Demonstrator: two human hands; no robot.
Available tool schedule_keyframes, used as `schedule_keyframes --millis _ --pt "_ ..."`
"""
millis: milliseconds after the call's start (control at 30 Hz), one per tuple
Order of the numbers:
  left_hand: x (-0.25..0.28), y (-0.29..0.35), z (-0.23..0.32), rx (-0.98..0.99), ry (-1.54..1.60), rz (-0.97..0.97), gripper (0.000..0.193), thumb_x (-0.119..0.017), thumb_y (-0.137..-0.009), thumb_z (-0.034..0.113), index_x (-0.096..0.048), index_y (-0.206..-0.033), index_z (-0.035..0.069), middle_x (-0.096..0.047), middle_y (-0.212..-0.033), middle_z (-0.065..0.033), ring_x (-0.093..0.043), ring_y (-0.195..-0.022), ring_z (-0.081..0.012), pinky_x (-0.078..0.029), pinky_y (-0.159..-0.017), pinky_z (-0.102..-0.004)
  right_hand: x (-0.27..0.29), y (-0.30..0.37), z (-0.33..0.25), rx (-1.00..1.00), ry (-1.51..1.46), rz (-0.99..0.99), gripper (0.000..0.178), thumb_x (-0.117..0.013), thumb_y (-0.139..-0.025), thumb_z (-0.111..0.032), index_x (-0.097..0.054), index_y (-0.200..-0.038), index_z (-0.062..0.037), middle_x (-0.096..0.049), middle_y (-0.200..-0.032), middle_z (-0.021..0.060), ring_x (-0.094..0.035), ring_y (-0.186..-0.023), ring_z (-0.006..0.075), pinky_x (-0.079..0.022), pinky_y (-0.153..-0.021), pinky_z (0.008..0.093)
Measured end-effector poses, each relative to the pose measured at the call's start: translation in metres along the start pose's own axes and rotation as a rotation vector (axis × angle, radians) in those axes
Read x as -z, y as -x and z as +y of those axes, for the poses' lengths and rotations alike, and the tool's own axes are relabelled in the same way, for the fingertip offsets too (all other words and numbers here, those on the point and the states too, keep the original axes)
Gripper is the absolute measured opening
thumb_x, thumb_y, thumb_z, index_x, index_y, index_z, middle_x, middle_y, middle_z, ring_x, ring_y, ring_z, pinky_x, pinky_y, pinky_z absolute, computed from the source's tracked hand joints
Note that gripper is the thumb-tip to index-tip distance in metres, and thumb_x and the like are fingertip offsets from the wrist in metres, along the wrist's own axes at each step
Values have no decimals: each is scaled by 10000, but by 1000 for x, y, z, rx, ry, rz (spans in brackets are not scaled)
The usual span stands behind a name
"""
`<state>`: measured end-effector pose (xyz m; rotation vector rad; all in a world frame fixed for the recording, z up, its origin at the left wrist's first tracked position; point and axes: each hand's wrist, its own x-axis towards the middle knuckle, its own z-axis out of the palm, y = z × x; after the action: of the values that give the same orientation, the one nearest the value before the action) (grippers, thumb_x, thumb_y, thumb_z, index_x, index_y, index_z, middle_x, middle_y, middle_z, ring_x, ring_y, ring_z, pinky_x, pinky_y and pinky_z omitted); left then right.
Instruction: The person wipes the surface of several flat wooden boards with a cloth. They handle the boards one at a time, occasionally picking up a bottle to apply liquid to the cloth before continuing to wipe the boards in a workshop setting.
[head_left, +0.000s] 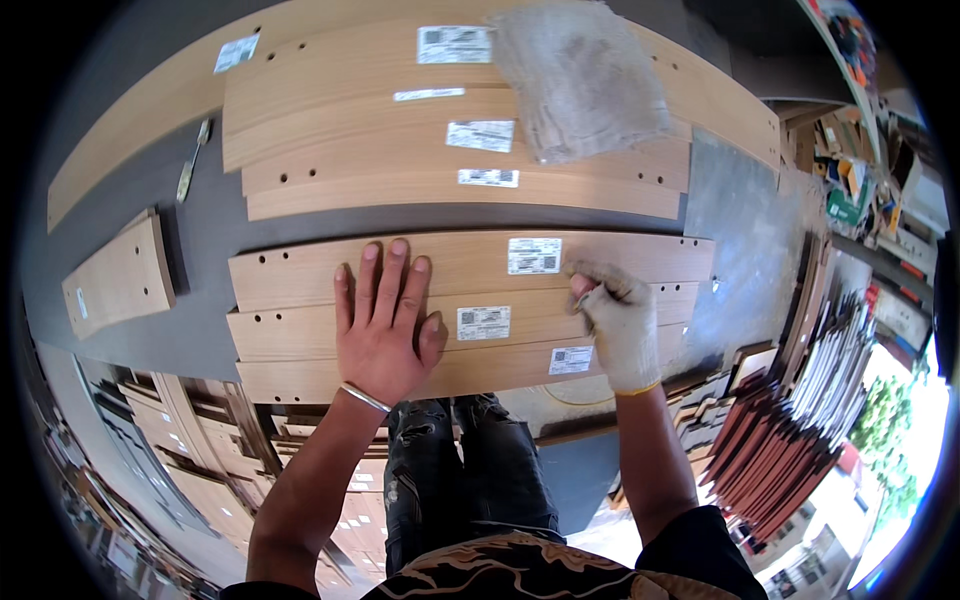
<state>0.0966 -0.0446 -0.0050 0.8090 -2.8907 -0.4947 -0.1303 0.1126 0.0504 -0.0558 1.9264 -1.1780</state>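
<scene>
Bare and palm down, my left hand (pixel 383 315) lies with fingers spread across the upper two of several light wood panels (pixel 300 345). These panels have dark round holes near their ends and overlap in a stepped row. My right hand (pixel 617 320) wears a pale knitted work glove with a bare fingertip showing. Its fingers are drawn together over the panels, just right of a white printed label (pixel 534 256). Whatever they may hold is hidden. Two more labels, a middle one (pixel 483 323) and a lower one (pixel 571 360), are stuck on the nearer panels.
More labelled wood panels (pixel 340 145) lie farther back, with a crumpled translucent plastic sheet (pixel 585 85) on top. At left are a short panel piece (pixel 120 275) and a slim-handled tool (pixel 193 160). Stacked reddish-brown boards (pixel 775 455) stand at the lower right.
</scene>
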Motion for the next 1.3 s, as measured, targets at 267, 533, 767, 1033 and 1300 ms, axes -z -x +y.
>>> schedule_keyframes --millis 267,533,767,1033,1300 --pt "0 -10 27 -45 -55 7 657 -563 -927 207 -434 -1537 3 -365 -1639 -248 -284 -1540 -476 -173 -1258 -627 2 76 73 -101 -211 -109 253 -573 -931 71 -743 -1116 43 -743 -919 83 -712 -821 119 -581 -763 265" --pt "-33 -58 143 -335 42 -172 690 -546 -979 257 -368 -1598 10 -291 -1680 -253 -216 -1570 -470 -131 -1264 -620 49 104 105 -283 -462 50 209 -654 -966 -19 -752 -1145 26 -748 -928 46 -662 -804 88 -555 -753 256" --pt "-56 -67 156 -415 -132 -196 652 -426 -1036 324 -356 -1615 31 -256 -1702 -241 -180 -1590 -440 -74 -1271 -614 65 122 133 -313 -721 80 215 -637 -1016 -76 -737 -1181 19 -656 -824 -19 -542 -670 33 -444 -586 215" --pt "-60 -68 156 -461 -127 -182 647 -418 -1049 309 -344 -1595 -29 -277 -1690 -253 -192 -1584 -452 -82 -1269 -610 68 126 137 -276 -768 116 225 -624 -1022 -69 -738 -1201 5 -670 -822 -9 -557 -681 32 -462 -597 213" --pt "-60 -67 156 -476 -170 -162 584 -420 -1062 310 -416 -1601 87 -273 -1699 -238 -190 -1584 -454 -76 -1264 -612 152 99 135 -88 -662 688 207 -624 -997 -46 -762 -1148 -15 -682 -778 6 -544 -622 40 -440 -569 213"
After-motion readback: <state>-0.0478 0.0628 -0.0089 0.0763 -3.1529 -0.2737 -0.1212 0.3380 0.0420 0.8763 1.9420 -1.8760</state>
